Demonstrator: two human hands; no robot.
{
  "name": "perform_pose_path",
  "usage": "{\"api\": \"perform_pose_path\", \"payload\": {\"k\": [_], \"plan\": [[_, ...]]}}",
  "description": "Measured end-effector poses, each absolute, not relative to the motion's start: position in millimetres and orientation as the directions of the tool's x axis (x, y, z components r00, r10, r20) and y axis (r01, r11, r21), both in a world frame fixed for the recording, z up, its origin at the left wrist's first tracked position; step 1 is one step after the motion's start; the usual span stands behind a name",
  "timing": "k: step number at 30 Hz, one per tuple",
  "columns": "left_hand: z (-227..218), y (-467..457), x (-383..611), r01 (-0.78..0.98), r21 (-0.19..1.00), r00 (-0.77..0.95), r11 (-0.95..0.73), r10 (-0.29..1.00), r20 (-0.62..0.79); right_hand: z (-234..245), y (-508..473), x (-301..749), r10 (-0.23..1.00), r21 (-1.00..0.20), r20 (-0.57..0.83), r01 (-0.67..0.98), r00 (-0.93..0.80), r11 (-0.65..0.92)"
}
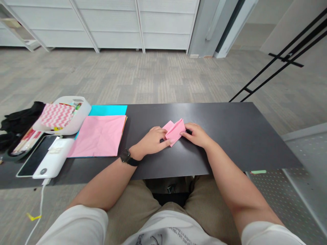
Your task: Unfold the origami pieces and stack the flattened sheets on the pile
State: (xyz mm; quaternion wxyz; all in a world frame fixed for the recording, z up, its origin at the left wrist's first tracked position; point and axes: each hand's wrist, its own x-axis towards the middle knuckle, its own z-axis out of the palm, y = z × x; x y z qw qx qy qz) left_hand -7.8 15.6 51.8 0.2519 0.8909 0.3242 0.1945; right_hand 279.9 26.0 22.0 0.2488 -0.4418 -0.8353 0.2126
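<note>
A small piece of folded pink paper [176, 131] is held between my two hands over the middle of the dark table. Its folded layers stand partly raised off the tabletop. My left hand [153, 140] grips its left side, thumb along the lower edge and fingers behind. On the right side, my right hand [196, 134] pinches the paper between thumb and fingers. Some of the fingertips are hidden by the paper. A black watch [126, 156] is on my left wrist.
Left of my hands lies a stack of pink sheets [102, 136] over a blue sheet [109, 110]. Beyond it stands a white basket [85, 107] with a pink zigzag item. A white power bank [55, 158] with a cable rests on a phone or tablet [34, 160] near the dark table's [237, 136] left end.
</note>
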Motion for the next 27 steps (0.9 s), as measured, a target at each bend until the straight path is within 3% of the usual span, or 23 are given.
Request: {"api": "perform_pose_path", "payload": {"k": [4, 7, 15, 21, 27], "plan": [[54, 19, -12, 0.521, 0.695, 0.485, -0.496, 0.842, 0.238, 21, 26, 279, 0.832, -0.524, 0.215, 0.659, -0.512, 0.54], [50, 20, -13, 0.497, 0.766, 0.393, -0.407, 0.893, 0.219, 23, 25, 274, 0.848, -0.529, 0.229, 0.67, -0.477, 0.52], [48, 8, 0, 0.435, 0.797, 0.591, -0.418, 0.801, 0.097, 28, 23, 267, 0.94, -0.691, 0.21, 0.639, -0.271, 0.338], [46, 9, 1, 0.476, 0.748, 0.592, -0.463, 0.797, 0.116, 25, 24, 264, 0.911, -0.64, 0.206, 0.655, -0.358, 0.402], [38, 15, 0, 0.504, 0.654, 0.62, -0.565, 0.763, 0.182, 23, 24, 257, 0.897, -0.517, 0.242, 0.733, -0.371, 0.443]]}}
